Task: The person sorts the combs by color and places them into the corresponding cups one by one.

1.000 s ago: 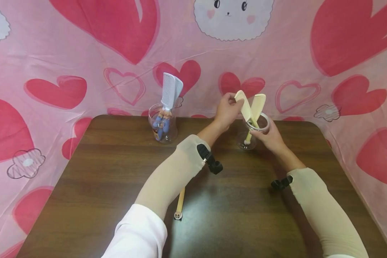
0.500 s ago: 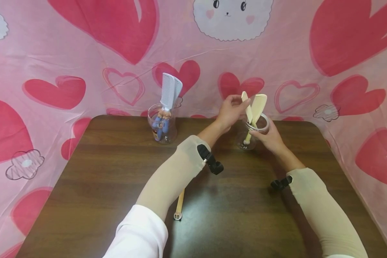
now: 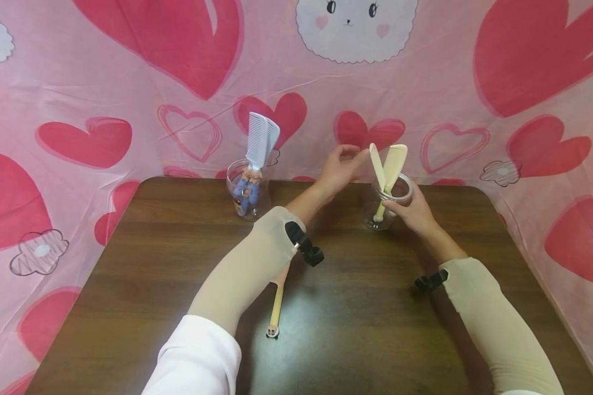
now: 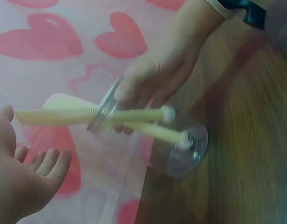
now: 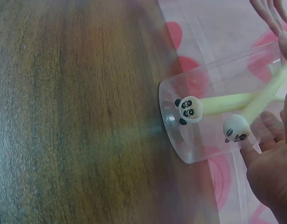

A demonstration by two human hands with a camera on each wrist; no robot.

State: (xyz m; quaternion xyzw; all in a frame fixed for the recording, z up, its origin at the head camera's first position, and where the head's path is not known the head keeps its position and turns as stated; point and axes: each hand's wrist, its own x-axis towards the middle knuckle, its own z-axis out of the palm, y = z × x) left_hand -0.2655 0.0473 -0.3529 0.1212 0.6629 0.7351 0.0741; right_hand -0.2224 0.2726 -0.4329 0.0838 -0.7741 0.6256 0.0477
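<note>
A clear plastic jar (image 3: 402, 189) stands on the table, and my right hand (image 3: 416, 211) grips it near its rim. Two pale yellow combs lean inside: the left comb (image 3: 377, 167) and the right comb (image 3: 395, 159). Their handles end in panda heads, such as the panda head (image 5: 190, 111) low in the jar. My left hand (image 3: 338, 171) is just left of the left comb with its fingers spread. In the left wrist view a fingertip is close to that comb's tip; whether they touch I cannot tell.
Another clear jar (image 3: 233, 175) at the back left holds two light blue combs (image 3: 259, 140). A yellow handle (image 3: 277, 307) with a small face lies on the table (image 3: 178, 274), its upper part hidden by my left arm. A heart-patterned cloth (image 3: 188, 60) hangs behind.
My left hand has let go of the left yellow comb and drawn back leftward. That comb has turned and now leans inside the jar. My right hand has stayed on the jar.
</note>
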